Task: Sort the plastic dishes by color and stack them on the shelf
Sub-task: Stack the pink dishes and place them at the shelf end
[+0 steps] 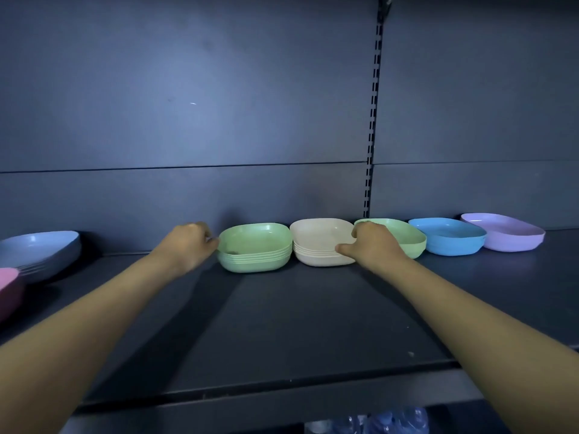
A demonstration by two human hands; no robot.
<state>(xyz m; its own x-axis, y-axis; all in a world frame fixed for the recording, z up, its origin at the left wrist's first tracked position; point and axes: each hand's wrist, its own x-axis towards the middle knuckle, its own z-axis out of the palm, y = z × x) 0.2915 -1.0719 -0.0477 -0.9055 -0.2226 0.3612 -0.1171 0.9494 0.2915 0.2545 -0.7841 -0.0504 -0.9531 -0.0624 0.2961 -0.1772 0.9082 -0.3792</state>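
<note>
A stack of several green dishes [255, 245] stands at the back of the dark shelf [282, 324]. Touching its right side is a stack of several cream dishes [319, 241]. My left hand [191, 242] grips the left rim of the green stack. My right hand [372, 244] grips the right rim of the cream stack, thumb on its front edge. Behind my right hand a single green dish [407, 238] is partly hidden. Further right lie a blue dish [448, 236] and a lilac dish [504, 231].
At the far left stands a stack of pale blue dishes [37, 250], with a pink dish [7, 286] in front, cut off by the frame. A slotted upright [374, 120] runs up the back panel. Plastic bottles [385, 421] show below the shelf's front edge.
</note>
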